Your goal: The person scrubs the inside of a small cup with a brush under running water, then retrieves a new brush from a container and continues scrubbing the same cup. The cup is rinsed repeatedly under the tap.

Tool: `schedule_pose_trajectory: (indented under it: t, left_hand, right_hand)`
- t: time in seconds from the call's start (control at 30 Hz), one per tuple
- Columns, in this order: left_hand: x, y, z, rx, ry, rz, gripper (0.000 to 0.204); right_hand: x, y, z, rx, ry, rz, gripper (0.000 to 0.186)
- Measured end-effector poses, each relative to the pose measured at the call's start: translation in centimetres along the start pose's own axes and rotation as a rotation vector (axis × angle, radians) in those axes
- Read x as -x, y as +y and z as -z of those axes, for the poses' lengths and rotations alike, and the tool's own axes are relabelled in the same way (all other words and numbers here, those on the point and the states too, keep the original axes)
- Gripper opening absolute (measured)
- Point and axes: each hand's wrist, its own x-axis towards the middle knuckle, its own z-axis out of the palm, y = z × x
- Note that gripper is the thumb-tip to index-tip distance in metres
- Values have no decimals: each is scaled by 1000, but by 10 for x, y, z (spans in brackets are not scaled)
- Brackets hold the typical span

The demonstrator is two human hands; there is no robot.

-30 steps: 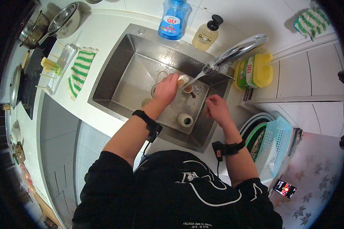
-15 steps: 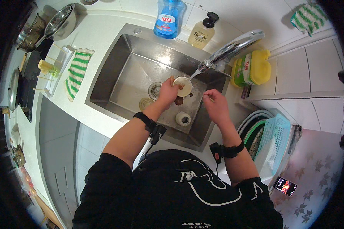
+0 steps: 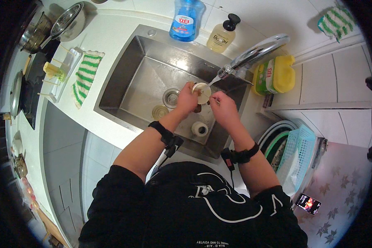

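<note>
My left hand [image 3: 187, 99] grips a small cream cup [image 3: 203, 91] under water running from the chrome faucet [image 3: 256, 53]. Just right of it, my right hand [image 3: 224, 109] pinches a thin stick-like utensil [image 3: 214, 100], its tip at the cup, partly hidden by fingers. A dark brown piece [image 3: 198, 108] lies below the cup in the steel sink [image 3: 123, 82]. Nearer me in the basin stand a small white jar [image 3: 199, 128] with a dark opening and, to the left, a round translucent pale piece [image 3: 159, 111] beside the drain [image 3: 170, 97].
Blue bottle [image 3: 183, 25], pump bottle [image 3: 221, 40] and yellow jug [image 3: 277, 74] stand around the sink's back and right. Left are a striped cloth [image 3: 87, 76], white tray [image 3: 72, 68] and steel bowls [image 3: 70, 27]. A blue basket [image 3: 296, 153] with basins sits lower right.
My left hand has tilted the cup opening upward under the stream. My right hand has moved left and forward to the cup, with a thin utensil between its fingers.
</note>
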Motion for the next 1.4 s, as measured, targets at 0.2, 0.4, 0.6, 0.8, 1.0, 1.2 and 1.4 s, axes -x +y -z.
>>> schedule_pose_trajectory:
  t: [0.2, 0.4, 0.6, 0.8, 1.0, 1.2, 1.4]
  left_hand:
    - [4, 10, -6, -92, 60, -46, 30]
    - [-4, -1, 1, -140, 208, -84, 29]
    - [-5, -5, 6, -110, 201, -110, 26]
    - [3, 10, 6, -77, 132, -71, 25]
    - [6, 17, 0, -165, 192, -65, 30]
    - [4, 14, 0, -86, 154, -31, 31]
    - [4, 10, -8, -120, 248, -164, 28]
  right_hand:
    - [-24, -2, -23, -74, -30, -82, 24]
    - [-25, -8, -24, -211, -106, -84, 27]
    - [-34, -15, -24, -243, -222, -253, 27]
    - [-30, -8, -27, -193, -90, -64, 25]
    - [-28, -8, -23, -401, -212, -327, 24]
    - [-27, -14, -13, -284, -179, -144, 27]
    - [-27, -15, -3, -184, -143, -91, 20]
